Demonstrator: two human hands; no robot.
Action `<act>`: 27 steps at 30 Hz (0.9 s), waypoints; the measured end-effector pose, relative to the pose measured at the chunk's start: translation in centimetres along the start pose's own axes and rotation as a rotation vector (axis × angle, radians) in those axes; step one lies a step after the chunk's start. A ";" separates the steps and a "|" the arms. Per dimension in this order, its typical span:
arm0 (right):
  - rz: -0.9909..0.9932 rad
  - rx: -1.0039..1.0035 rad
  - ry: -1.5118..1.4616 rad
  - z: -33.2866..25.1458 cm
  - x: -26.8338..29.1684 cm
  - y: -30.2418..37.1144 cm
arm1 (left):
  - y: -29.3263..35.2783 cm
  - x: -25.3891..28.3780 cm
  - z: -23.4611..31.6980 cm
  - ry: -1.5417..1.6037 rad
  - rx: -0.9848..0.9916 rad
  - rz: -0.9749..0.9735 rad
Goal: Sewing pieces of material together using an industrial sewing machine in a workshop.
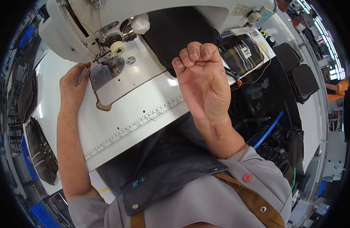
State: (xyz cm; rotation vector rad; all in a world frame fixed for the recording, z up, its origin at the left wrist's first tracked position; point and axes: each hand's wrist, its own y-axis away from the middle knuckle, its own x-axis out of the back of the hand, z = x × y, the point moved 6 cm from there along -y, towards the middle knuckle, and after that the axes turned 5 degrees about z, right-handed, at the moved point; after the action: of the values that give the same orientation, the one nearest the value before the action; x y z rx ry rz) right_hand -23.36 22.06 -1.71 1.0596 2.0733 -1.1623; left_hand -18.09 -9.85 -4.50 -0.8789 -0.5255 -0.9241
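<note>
My left hand [73,84] rests on the white sewing table [122,106], just left of the needle plate [103,78] of an industrial sewing machine [61,34]. Its fingers are curled together around a small, thin greyish thing [82,76] whose kind I cannot make out. Raised over the table's right part, my right hand [205,78] has its palm turned up and its fingers bent inward. Nothing shows in that palm. Beyond it, a dark flat piece [175,34] lies under the machine's arm. The presser foot [115,68] has no fabric visible under it.
A plaid fabric piece [235,55] with a white label lies at the right. Dark pieces [302,79] are stacked farther right. Another plaid piece [40,152] and a dark one [28,97] lie at the left edge. A printed ruler [137,125] runs along the table's front.
</note>
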 end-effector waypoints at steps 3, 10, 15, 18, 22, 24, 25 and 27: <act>0.007 -0.038 -0.066 0.0 0.0 0.1 | 0.0 0.0 0.3 -0.008 0.006 0.000; 0.103 -0.105 -0.190 0.3 0.3 0.2 | 0.0 0.0 0.2 -0.010 -0.001 -0.003; 0.196 -0.134 -0.163 0.6 0.0 0.3 | 0.0 0.1 0.2 -0.001 0.003 -0.006; 0.253 -0.158 -0.151 0.9 -0.1 0.4 | 0.1 0.1 0.1 -0.010 -0.004 -0.006; 0.252 -0.175 -0.133 1.2 0.5 0.5 | 0.0 0.0 0.0 -0.004 -0.008 -0.004; 0.206 -0.183 -0.126 1.3 0.9 0.4 | -0.1 -0.1 0.4 -0.006 0.002 -0.009; 0.206 -0.184 -0.128 1.2 0.9 0.4 | -0.1 0.0 0.4 -0.011 0.015 -0.011; 0.185 -0.201 -0.118 1.1 0.8 0.4 | -0.1 0.0 0.5 -0.015 0.001 -0.004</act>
State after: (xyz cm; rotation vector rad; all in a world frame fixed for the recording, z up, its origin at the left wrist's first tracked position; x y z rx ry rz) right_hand -23.40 21.47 -3.01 1.0353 1.9097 -0.8841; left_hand -18.20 -9.45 -4.15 -0.8846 -0.5408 -0.9215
